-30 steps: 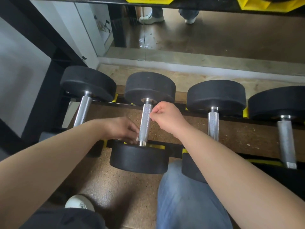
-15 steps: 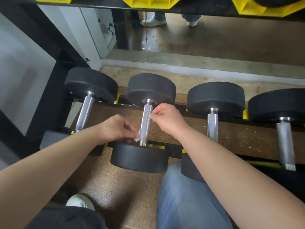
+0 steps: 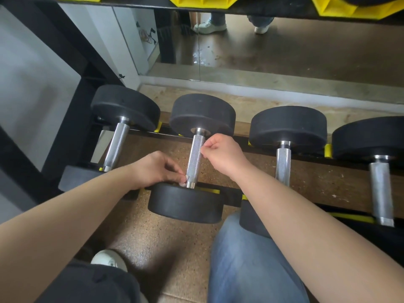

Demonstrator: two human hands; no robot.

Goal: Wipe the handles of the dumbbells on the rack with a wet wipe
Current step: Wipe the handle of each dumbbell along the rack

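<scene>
No text, number or brand can be read anywhere in the scene. The black heads of the dumbbells [image 3: 202,114] on the rack show no legible weight marks from this angle. A small dark graphic [image 3: 147,37] on the white panel [image 3: 129,47] at the far left is too small and blurred to make out.

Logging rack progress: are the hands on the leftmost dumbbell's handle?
No, the left hand, pinching a white wipe, and the right hand are at the second handle from the left; the leftmost handle is untouched.
</scene>
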